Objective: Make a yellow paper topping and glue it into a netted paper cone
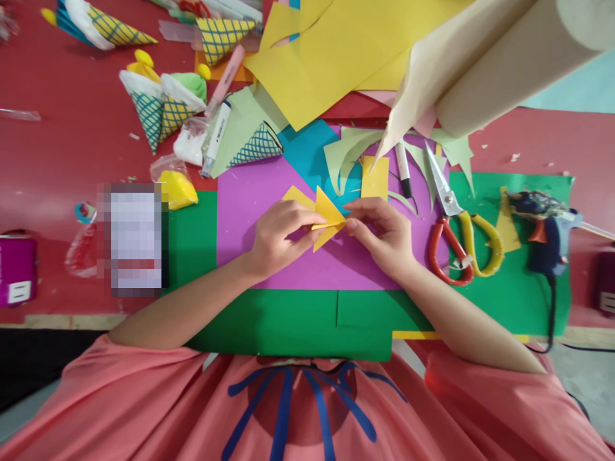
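While both hands meet over the purple sheet point(269, 256), the left hand point(275, 240) and right hand point(384, 234) pinch a folded yellow paper piece point(328, 214) between fingertips. Scissors point(454, 221) and a glue gun point(545, 234) lie right on the worktop point(57, 160).

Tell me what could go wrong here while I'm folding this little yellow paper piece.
The folded yellow paper is pinched only by the fingertips of the left hand and right hand, so it might spring open or crease crookedly. The scissors lie open beside the right hand. The glue gun lies on green paper, where it may drip.
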`<move>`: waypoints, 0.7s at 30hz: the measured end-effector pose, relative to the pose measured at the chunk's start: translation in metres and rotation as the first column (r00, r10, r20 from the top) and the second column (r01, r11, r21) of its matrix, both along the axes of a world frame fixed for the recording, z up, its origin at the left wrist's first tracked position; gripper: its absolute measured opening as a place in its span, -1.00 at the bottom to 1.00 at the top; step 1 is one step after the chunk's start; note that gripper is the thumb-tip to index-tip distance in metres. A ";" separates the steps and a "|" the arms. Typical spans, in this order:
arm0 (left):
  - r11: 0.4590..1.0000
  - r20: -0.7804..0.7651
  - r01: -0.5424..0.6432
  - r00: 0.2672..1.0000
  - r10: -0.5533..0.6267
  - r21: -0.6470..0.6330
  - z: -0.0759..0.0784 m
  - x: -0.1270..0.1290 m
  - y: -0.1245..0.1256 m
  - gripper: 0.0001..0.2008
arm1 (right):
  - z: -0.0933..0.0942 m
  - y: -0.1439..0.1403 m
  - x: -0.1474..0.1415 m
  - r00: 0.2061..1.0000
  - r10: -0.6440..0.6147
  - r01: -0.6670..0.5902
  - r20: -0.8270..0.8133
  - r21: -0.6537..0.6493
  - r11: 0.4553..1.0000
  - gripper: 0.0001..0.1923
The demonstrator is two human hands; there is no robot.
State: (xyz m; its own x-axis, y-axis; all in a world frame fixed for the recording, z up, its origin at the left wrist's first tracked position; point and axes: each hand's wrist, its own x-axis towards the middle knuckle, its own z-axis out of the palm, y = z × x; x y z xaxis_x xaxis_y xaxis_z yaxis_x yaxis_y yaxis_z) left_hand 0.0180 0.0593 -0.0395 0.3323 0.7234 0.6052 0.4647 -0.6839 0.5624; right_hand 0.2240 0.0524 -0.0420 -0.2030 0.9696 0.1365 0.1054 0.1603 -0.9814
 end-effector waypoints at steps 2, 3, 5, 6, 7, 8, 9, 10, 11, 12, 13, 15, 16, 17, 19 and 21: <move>1.000 -0.013 -0.024 1.000 0.024 0.006 0.000 -0.001 -0.001 -0.98 | 0.001 0.001 -0.001 0.999 0.000 -0.002 -0.042 -0.053 0.999 -0.83; 0.999 -0.033 -0.037 0.999 0.038 0.017 0.000 -0.002 -0.001 -0.99 | 0.002 0.002 -0.002 0.997 0.004 -0.012 -0.080 -0.097 0.995 -0.82; 0.997 -0.098 -0.039 0.994 0.045 0.064 0.000 -0.003 -0.001 -0.99 | 0.002 0.004 -0.003 0.983 0.021 -0.057 -0.180 -0.198 0.979 -0.81; 0.995 -0.126 -0.026 0.991 0.038 0.093 0.000 -0.003 -0.001 -0.98 | 0.003 0.005 -0.003 0.972 0.027 -0.085 -0.233 -0.242 0.967 -0.82; 0.993 -0.141 -0.007 0.990 0.024 0.119 0.000 -0.003 0.000 -0.97 | 0.003 0.005 -0.004 0.959 0.028 -0.109 -0.281 -0.275 0.955 -0.83; 0.991 -0.144 0.013 0.990 0.006 0.135 -0.001 -0.003 0.000 -0.94 | 0.003 0.006 -0.004 0.947 0.024 -0.125 -0.320 -0.300 0.946 -0.84; 0.990 -0.132 0.028 0.991 -0.010 0.139 -0.001 -0.002 0.000 -0.91 | 0.002 0.006 -0.004 0.937 0.018 -0.136 -0.349 -0.317 0.938 -0.86; 0.992 -0.113 0.035 0.993 -0.021 0.125 -0.002 -0.002 0.000 -0.87 | 0.002 0.006 -0.004 0.928 0.010 -0.142 -0.373 -0.328 0.934 -0.87; 0.995 -0.086 0.036 0.996 -0.027 0.097 -0.003 -0.001 0.001 -0.82 | 0.002 0.006 -0.004 0.920 0.000 -0.143 -0.391 -0.335 0.931 -0.88; 0.998 -0.043 0.030 0.999 -0.027 0.062 -0.005 -0.001 0.001 -0.73 | 0.002 0.006 -0.004 0.914 -0.011 -0.140 -0.405 -0.342 0.929 -0.90; 1.000 0.001 0.025 1.000 -0.025 0.011 -0.008 -0.001 0.001 -0.61 | 0.001 0.006 -0.005 0.909 -0.022 -0.138 -0.416 -0.349 0.927 -0.90; 0.997 0.136 0.035 0.990 -0.024 -0.075 -0.013 0.000 0.001 -0.33 | 0.001 0.005 -0.005 0.899 -0.034 -0.143 -0.437 -0.365 0.920 -0.91; 0.985 0.148 0.086 0.987 -0.064 -0.147 -0.016 0.001 0.002 -0.22 | 0.001 0.004 -0.006 0.894 -0.035 -0.152 -0.447 -0.375 0.915 -0.91; 0.967 0.156 0.149 0.981 -0.117 -0.206 -0.018 0.002 0.002 -0.13 | 0.001 0.004 -0.006 0.890 -0.033 -0.164 -0.455 -0.385 0.908 -0.90; 0.927 0.173 0.223 0.969 -0.177 -0.301 -0.021 0.003 0.001 -0.10 | 0.001 0.003 -0.007 0.885 -0.026 -0.182 -0.465 -0.398 0.899 -0.88; 0.905 0.201 0.243 0.963 -0.181 -0.350 -0.021 0.003 0.001 -0.13 | 0.000 0.003 -0.007 0.889 -0.022 -0.178 -0.457 -0.390 0.904 -0.87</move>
State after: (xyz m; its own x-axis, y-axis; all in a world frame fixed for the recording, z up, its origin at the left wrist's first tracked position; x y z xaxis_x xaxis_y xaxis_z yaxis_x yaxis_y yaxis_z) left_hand 0.0209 0.0600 -0.0604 0.4240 0.8278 0.3674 0.2145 -0.4859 0.8473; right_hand 0.2175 0.0555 -0.0419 -0.2954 0.9391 -0.1759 -0.3480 -0.2772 -0.8956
